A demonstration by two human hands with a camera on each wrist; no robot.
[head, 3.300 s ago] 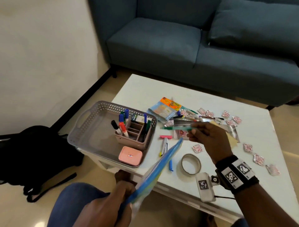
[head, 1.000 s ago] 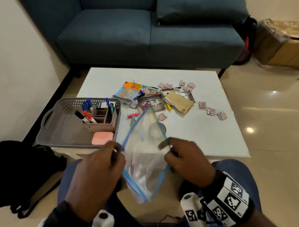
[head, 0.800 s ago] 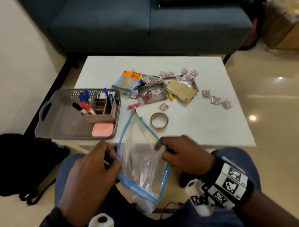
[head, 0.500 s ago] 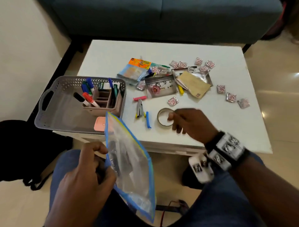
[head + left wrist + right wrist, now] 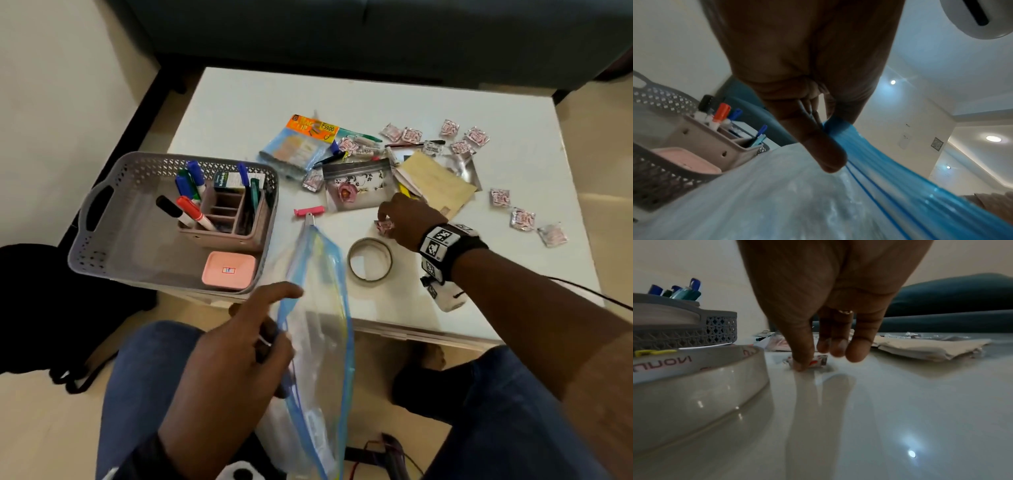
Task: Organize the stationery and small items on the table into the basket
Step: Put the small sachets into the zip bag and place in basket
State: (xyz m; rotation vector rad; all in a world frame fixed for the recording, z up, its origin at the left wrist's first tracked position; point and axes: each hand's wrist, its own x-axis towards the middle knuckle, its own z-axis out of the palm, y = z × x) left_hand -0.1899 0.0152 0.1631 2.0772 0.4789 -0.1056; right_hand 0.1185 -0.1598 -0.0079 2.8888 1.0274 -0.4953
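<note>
My left hand [image 5: 267,329] grips the edge of a clear zip bag [image 5: 318,342] with a blue rim, held over my lap at the table's near edge. The left wrist view shows the bag [image 5: 890,159] pinched under my fingers [image 5: 818,142]. My right hand [image 5: 390,219] reaches over the white table and pinches a small pink-and-white sachet [image 5: 383,226] lying there. In the right wrist view my thumb presses the sachet [image 5: 820,361] and the fingertips [image 5: 855,352] curl just behind it. The grey basket [image 5: 102,240] stands at the table's left.
In the basket are a pen organizer [image 5: 226,219] with markers and a pink box [image 5: 228,270]. A tape ring [image 5: 370,260] lies beside my right wrist. A pink clip [image 5: 310,211], a floral pouch [image 5: 356,185], a brown envelope [image 5: 435,185] and several sachets [image 5: 522,219] lie scattered.
My right hand let go of the bag, passed the tape ring and closed on the sachet beyond it. My left hand lifted the bag towards the table edge.
</note>
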